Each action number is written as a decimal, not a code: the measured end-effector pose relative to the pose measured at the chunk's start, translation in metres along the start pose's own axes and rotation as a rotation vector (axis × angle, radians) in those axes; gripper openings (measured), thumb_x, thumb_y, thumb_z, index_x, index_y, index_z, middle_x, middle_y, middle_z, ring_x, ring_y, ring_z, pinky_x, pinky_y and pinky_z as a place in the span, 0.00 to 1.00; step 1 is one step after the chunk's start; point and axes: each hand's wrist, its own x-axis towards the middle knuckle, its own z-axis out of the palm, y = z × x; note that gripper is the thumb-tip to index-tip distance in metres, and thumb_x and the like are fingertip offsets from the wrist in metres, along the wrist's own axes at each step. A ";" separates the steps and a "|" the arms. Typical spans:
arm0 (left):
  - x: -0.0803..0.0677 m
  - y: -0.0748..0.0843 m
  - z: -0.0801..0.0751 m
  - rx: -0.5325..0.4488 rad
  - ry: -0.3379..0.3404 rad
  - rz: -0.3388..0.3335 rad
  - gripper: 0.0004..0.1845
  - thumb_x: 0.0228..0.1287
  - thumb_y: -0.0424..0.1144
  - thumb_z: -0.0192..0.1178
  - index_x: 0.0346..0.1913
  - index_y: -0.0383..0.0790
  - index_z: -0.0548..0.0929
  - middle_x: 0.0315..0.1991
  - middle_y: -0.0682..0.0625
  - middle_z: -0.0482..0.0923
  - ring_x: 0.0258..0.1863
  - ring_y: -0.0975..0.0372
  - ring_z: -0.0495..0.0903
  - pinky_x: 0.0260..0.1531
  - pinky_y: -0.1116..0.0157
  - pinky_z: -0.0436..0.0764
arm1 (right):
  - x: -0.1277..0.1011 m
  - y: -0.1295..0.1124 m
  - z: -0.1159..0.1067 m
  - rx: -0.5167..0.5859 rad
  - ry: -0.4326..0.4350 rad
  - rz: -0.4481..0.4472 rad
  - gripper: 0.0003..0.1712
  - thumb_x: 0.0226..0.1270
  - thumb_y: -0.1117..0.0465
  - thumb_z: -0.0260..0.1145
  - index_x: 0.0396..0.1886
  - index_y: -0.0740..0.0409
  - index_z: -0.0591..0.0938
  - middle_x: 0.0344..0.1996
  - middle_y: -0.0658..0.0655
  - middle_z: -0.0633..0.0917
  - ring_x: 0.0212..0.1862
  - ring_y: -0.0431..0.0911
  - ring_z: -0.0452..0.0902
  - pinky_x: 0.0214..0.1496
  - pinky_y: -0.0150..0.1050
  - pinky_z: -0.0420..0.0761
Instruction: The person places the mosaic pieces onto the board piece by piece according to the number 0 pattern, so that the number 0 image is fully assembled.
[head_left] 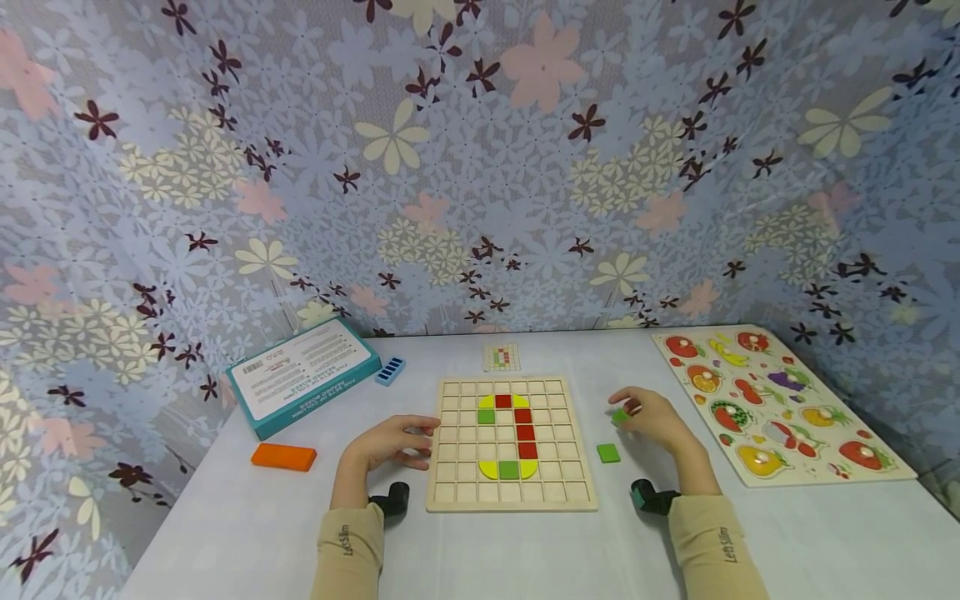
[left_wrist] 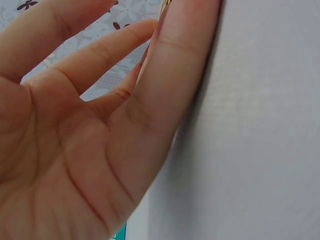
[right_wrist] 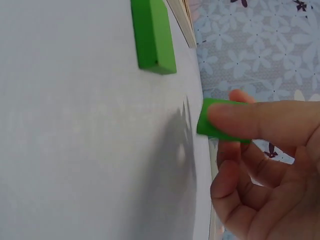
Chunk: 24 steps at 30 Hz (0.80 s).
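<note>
My right hand [head_left: 651, 419] pinches a green square tile [right_wrist: 204, 120] between thumb and fingers, lifted off the table to the right of the board. A second green square tile [head_left: 608, 453] lies on the table just below that hand. The wooden grid board [head_left: 465, 496] lies flat in the middle, with red, green and yellow pieces forming a curved figure in its cells. Along the board's left edge rests my left hand [head_left: 390, 442], fingers relaxed and fingertips right at the rim. Its palm [left_wrist: 60, 150] holds nothing in the left wrist view.
Behind the board lies a small pattern card [head_left: 502, 357]. To the left are a teal and white box [head_left: 303, 371], a small blue piece [head_left: 391, 371] and an orange block [head_left: 283, 457]. A fruit puzzle board [head_left: 780, 408] lies at the right. A flowered cloth hangs behind the table.
</note>
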 end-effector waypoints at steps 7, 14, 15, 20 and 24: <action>-0.001 0.001 0.001 0.012 0.003 -0.007 0.26 0.60 0.32 0.57 0.62 0.29 0.68 0.53 0.38 0.67 0.39 0.57 0.75 0.40 0.58 0.83 | 0.000 -0.009 0.003 0.014 0.043 -0.022 0.21 0.54 0.65 0.68 0.48 0.66 0.76 0.36 0.61 0.78 0.39 0.52 0.73 0.36 0.40 0.75; 0.000 0.001 0.001 0.003 0.003 0.002 0.27 0.60 0.32 0.57 0.62 0.29 0.67 0.53 0.37 0.66 0.37 0.57 0.76 0.40 0.58 0.83 | 0.003 -0.019 0.005 0.030 0.099 0.004 0.20 0.53 0.61 0.70 0.42 0.63 0.75 0.30 0.58 0.80 0.32 0.47 0.74 0.31 0.37 0.73; 0.000 0.002 0.001 0.003 0.005 0.000 0.27 0.60 0.31 0.57 0.62 0.29 0.67 0.53 0.37 0.66 0.37 0.57 0.76 0.40 0.58 0.83 | 0.004 -0.021 0.005 0.029 0.105 -0.001 0.19 0.53 0.60 0.70 0.41 0.63 0.75 0.30 0.58 0.81 0.32 0.47 0.75 0.31 0.37 0.73; -0.001 0.003 0.001 0.008 0.015 -0.006 0.27 0.59 0.31 0.57 0.62 0.29 0.68 0.53 0.37 0.66 0.37 0.57 0.77 0.39 0.58 0.84 | 0.004 -0.029 0.011 0.047 0.100 -0.027 0.17 0.53 0.60 0.70 0.40 0.64 0.78 0.32 0.59 0.82 0.35 0.48 0.76 0.33 0.39 0.76; -0.001 0.002 0.001 0.010 0.014 -0.006 0.27 0.60 0.31 0.57 0.62 0.29 0.68 0.53 0.37 0.66 0.37 0.57 0.77 0.40 0.58 0.84 | 0.005 -0.035 0.018 0.054 0.090 -0.038 0.15 0.54 0.61 0.69 0.40 0.63 0.79 0.32 0.59 0.82 0.35 0.48 0.76 0.34 0.39 0.77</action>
